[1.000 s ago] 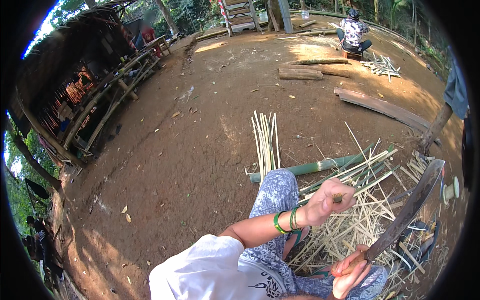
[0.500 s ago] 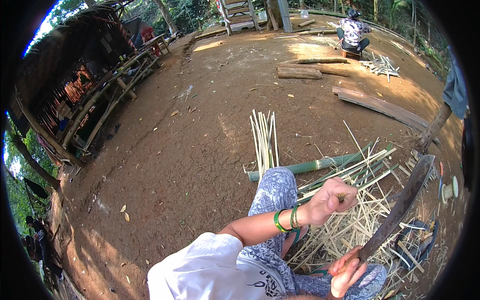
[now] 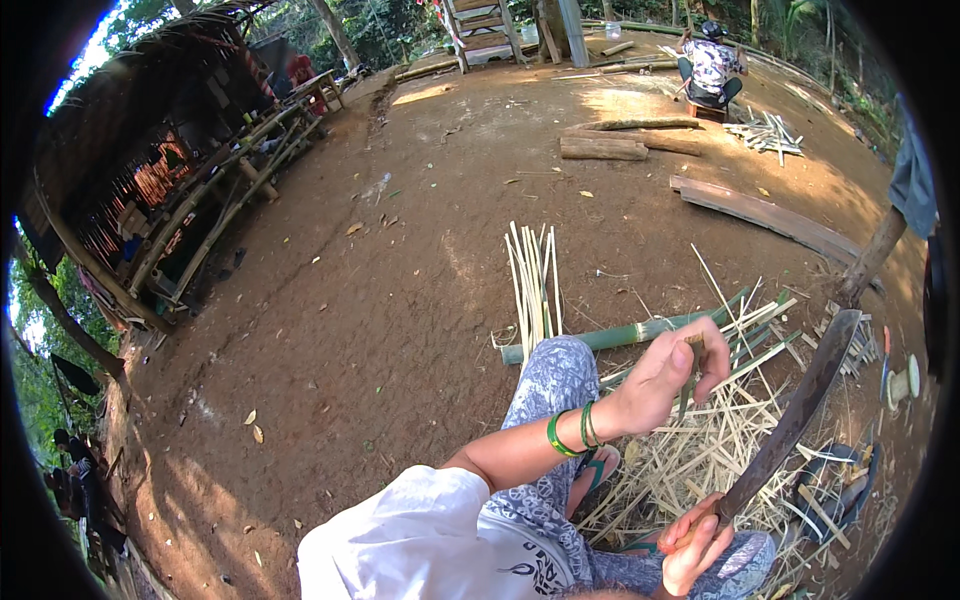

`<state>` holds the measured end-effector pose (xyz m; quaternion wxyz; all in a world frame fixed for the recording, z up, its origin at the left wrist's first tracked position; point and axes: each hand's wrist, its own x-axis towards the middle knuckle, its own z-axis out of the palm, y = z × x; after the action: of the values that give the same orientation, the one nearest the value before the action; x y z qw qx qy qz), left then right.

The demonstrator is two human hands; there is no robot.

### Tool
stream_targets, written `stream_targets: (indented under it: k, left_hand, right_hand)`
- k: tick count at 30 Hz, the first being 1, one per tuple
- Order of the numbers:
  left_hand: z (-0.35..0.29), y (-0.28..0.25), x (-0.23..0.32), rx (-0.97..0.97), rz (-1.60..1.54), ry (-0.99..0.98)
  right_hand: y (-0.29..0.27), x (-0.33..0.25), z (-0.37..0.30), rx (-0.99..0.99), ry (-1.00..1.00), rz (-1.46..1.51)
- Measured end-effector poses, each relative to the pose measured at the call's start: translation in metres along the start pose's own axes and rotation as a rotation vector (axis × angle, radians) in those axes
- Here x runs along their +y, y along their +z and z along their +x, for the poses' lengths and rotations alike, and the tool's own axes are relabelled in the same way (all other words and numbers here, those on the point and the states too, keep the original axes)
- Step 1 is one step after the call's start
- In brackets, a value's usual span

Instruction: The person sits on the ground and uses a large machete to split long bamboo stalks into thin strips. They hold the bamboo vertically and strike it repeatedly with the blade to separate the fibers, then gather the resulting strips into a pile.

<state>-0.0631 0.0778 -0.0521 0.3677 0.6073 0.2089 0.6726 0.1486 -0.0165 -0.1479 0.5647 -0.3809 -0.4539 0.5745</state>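
Observation:
My left hand (image 3: pixel 655 385), with green bands at the wrist, is raised over the shavings. Its thumb and fingers pinch a short greenish bamboo strip (image 3: pixel 688 385), seen almost end-on. Low in the view, by my knee, my right hand (image 3: pixel 693 550) is wrapped round the handle of a machete. The long dark blade of the machete (image 3: pixel 790 425) slants up and away to the right, apart from the strip. Beneath both hands lies a heap of pale bamboo shavings (image 3: pixel 690 480). Just beyond my left hand rests a green bamboo pole (image 3: pixel 625 334) with split strips across it.
A bundle of pale bamboo strips (image 3: pixel 533 280) lies beyond my knee. On the right are a wooden post (image 3: pixel 868 255), a white spool (image 3: pixel 903 383) and a dark sandal (image 3: pixel 840 490). Farther off lie a plank (image 3: pixel 760 215) and logs (image 3: pixel 605 149); a person (image 3: pixel 712 72) sits beyond them.
My left hand has turned and its fingers have loosened from a tight fist, so more of the bamboo strip shows. The machete has hardly moved. The seated person's arms have risen.

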Motion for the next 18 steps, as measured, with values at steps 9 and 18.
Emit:
stream_targets:
  k: [9, 18]
  left_hand:
    - [0.004, -0.004, -0.007, 0.162, -0.174, 0.1]
    - [-0.003, -0.002, -0.012, 0.139, -0.255, 0.092]
  right_hand:
    - [-0.003, 0.004, 0.0, -0.01, -0.001, 0.004]
    - [-0.003, 0.005, -0.002, -0.007, -0.01, 0.007]
